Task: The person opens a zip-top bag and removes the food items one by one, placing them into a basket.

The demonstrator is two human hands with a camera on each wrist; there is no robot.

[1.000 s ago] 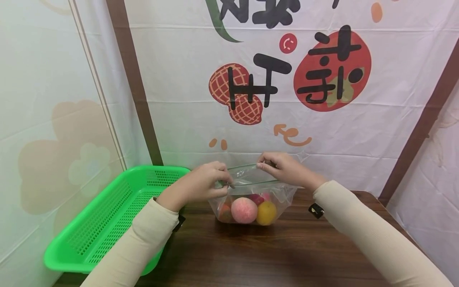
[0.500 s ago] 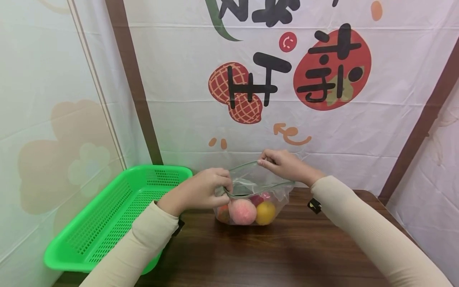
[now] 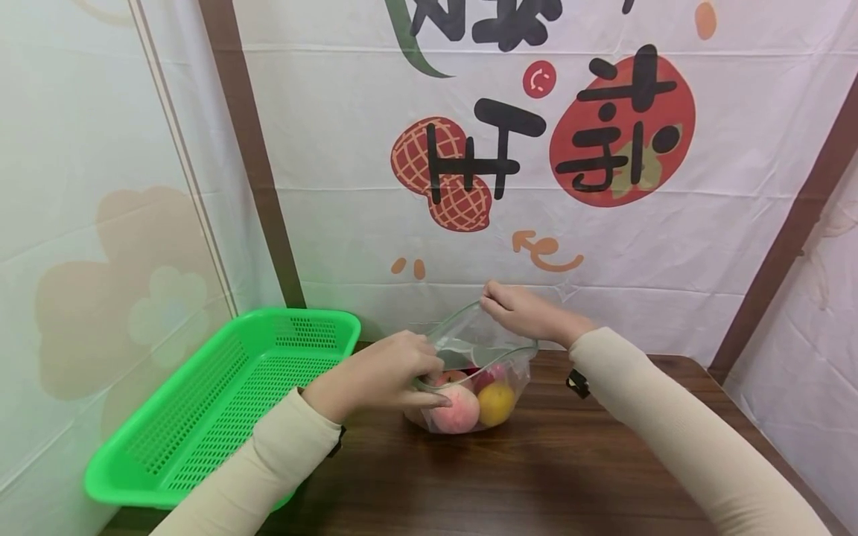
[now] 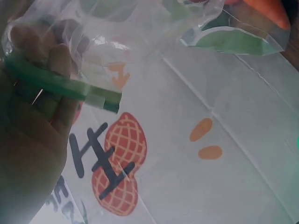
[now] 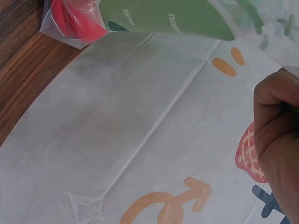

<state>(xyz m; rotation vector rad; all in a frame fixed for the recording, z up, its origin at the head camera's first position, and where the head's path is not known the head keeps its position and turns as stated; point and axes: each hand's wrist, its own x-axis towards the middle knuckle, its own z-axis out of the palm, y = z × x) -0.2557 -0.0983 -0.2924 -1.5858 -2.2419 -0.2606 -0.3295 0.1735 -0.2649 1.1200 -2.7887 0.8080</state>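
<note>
A clear zip bag (image 3: pixel 477 356) stands on the brown table (image 3: pixel 536 476), with a pink peach (image 3: pixel 459 411), an orange fruit (image 3: pixel 497 403) and red fruit inside. My left hand (image 3: pixel 395 372) pinches the near rim of the bag's mouth; the left wrist view shows its fingers (image 4: pixel 44 56) curled over the green zip strip (image 4: pixel 60 86). My right hand (image 3: pixel 512 307) pinches the far rim and holds it up. The mouth gapes between the two hands. The right wrist view shows curled fingers (image 5: pixel 275 126) and the bag's red contents (image 5: pixel 74 21).
A green perforated plastic basket (image 3: pixel 221 402) sits at the table's left end, beside the bag. A printed white cloth backdrop (image 3: pixel 536 149) hangs close behind the table. Brown poles stand at the left and right.
The bag's mouth has been pulled open: my left hand moved down and toward me with the near rim, while my right hand kept the far rim up.
</note>
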